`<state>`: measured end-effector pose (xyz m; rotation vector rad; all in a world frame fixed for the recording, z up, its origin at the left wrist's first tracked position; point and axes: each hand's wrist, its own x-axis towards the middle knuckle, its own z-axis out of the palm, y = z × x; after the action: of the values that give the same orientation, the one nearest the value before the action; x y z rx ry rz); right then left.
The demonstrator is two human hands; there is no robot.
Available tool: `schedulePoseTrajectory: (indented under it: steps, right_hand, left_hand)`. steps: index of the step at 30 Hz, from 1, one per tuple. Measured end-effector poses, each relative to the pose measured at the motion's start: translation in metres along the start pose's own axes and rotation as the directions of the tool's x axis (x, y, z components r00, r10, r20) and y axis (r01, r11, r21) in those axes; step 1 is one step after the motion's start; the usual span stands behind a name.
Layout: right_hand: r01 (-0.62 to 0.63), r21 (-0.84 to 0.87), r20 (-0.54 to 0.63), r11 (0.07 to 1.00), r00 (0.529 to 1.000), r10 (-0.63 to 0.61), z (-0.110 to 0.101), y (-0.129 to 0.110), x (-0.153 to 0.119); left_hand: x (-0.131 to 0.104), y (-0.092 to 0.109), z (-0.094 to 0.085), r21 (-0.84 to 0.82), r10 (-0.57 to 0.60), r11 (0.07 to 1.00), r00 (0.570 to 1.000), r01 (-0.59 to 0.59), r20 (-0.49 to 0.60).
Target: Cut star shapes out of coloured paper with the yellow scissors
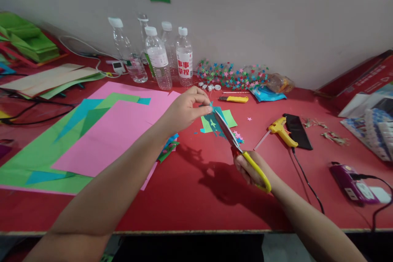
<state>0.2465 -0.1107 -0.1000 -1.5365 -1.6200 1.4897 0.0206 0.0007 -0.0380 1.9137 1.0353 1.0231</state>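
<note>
Your left hand (190, 109) is pinched on a small blue piece (211, 105), raised over the scraps (230, 118) near the middle of the table (190, 208), and your right hand (250, 168) is closed round the scissors (226, 129). The blade tips sit just beside your left fingertips; whether they touch the piece, I can't tell. A slip of either wrist could nick a fingertip, since the pinch leaves so little paper showing. The piece could also turn in that narrow grip and spoil the cut, or drop and be lost among the similar bits below. Your right forearm lies close to the cord (307, 186) of the glue gun (281, 131), so a wide elbow might drag it. The scissors pair long, straight metal blades with looped yellow plastic; the scraps are thin, flat and sharp-cornered, the paper stars (238, 136) tiny and five-pointed, the pink sheet (104, 135) smooth and matt, the bottles (158, 59) clear, ribbed plastic.
</note>
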Motion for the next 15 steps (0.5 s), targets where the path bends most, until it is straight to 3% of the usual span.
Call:
schedulePoseTrajectory:
  steps: [15]
  right_hand:
    - [-0.036,0.012,-0.002,0.999,0.999,0.036,-0.0004,0.0007,0.0005]
  left_hand:
    - [-0.0011,0.001,0.004,0.023,0.02,1.0,0.999,-0.021,0.027]
